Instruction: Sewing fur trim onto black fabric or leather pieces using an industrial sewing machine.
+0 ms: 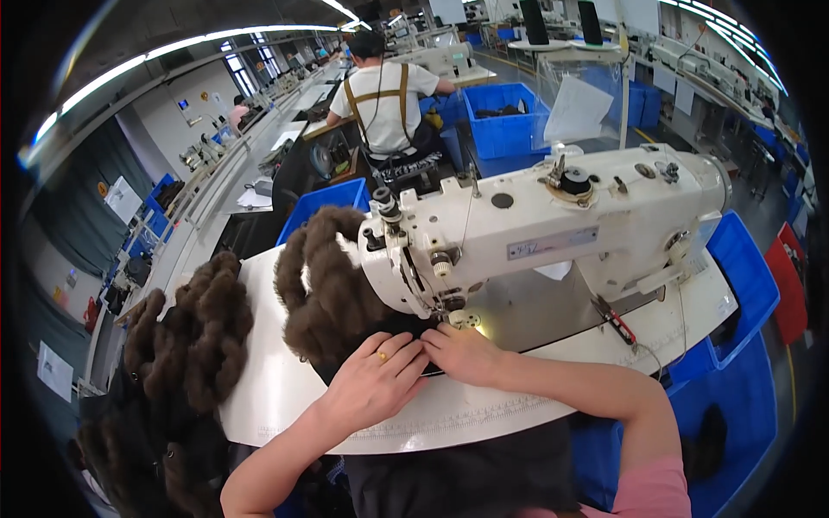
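A piece of black fabric with thick brown fur lies under the head of a white sewing machine. My left hand, a ring on one finger, rests on the black fabric with its fingers stretched out flat. Close to the needle area, my right hand has its fingers bent and pressed together on the fabric's edge. The two hands' fingertips nearly meet. A small light glows beside the presser foot, which is partly hidden behind the right hand.
More brown fur pieces hang over the left end of the white sewing table. Red-handled thread snips lie right of the machine's arm. Blue bins stand at the right. Ahead, a person in a white shirt sits working.
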### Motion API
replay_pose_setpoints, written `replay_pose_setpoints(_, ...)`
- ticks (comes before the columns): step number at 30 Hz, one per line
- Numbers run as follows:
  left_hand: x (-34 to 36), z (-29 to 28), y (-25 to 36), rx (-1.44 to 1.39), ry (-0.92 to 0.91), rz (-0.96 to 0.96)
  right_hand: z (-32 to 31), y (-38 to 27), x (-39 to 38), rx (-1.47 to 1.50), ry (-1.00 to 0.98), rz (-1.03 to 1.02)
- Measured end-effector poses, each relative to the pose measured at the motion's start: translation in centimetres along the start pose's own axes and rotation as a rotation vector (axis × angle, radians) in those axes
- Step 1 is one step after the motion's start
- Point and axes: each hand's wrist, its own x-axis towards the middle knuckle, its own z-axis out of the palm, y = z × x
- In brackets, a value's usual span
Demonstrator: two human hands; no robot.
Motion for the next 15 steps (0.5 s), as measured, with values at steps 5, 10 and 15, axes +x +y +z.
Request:
replay_pose_setpoints(5,3.3,0.2,0.3,-0.225,-0.216,-0.198,-0.5,1.0,-1.7,0.146,0.105,0.007)
replay_pose_setpoints(10,2.7,-0.2,0.1,-0.158,-0.325,-0.119,-2.9,2.1,-2.5,0.223,0.1,-0.009)
replay_pose_setpoints(15,2.2,-0.8,0.0,-0.274,-0.313,-0.197,-3.3,1.9,-2.4,0.337,-0.005,0.084)
